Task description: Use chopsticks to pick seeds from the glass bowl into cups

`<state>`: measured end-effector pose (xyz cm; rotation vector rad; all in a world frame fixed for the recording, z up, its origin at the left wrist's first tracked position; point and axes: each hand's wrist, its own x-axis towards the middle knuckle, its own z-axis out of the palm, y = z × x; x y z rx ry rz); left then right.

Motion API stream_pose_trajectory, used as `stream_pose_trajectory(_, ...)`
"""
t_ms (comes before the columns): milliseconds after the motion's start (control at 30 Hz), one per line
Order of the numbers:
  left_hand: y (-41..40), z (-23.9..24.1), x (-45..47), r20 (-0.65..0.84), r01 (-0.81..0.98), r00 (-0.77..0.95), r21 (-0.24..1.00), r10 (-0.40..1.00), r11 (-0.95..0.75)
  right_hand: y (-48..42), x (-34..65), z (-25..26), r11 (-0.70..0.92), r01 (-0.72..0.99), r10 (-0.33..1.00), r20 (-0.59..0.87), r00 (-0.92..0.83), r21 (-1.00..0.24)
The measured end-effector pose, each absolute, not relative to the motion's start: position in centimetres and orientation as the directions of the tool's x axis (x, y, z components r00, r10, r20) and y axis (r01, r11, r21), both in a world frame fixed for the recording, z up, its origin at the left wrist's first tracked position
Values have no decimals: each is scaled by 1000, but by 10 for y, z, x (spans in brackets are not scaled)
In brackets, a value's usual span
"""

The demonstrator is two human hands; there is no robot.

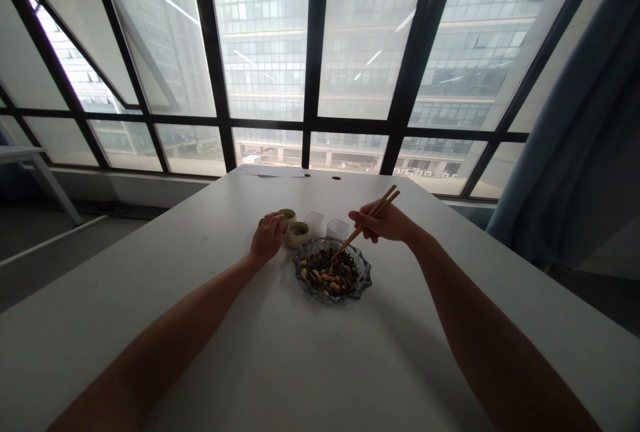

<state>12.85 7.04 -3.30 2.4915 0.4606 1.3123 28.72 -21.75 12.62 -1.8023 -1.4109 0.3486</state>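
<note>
My right hand (381,221) is closed on a pair of wooden chopsticks (361,227), which slant down to the left. Their tips reach into a scalloped glass bowl (364,277) holding dark seeds (345,265) mixed with peanuts in their shells (327,280). To the left of the bowl, my left hand (269,235) curls its fingers against a small round beige cup (287,213); they partly cover its side. A second beige cup (299,237) stands in front of it, with a little something dark inside.
Two small clear square containers (338,229) stand behind the bowl. All this is on a long white table (300,359). White paper sheets (270,171) lie at its far edge, near a dark round hole (337,178). Windows rise beyond, and a blue curtain (555,145) hangs at right.
</note>
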Motion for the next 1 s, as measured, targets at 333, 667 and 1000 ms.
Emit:
stream_pose_trajectory(333,90,-52,140,535,258,633,537,560,-804,-217,286,128,-96,742,936,194,294,-663)
stream_pose_trajectory(667,95,-58,144,637,97,606,536,477,-838,-216,283,129,-49,704,929,227,293,-709)
stream_pose_trajectory(1000,94,-56,143,642,95,599,538,479,-838,-219,302,120,28,470,834,280,476,-882)
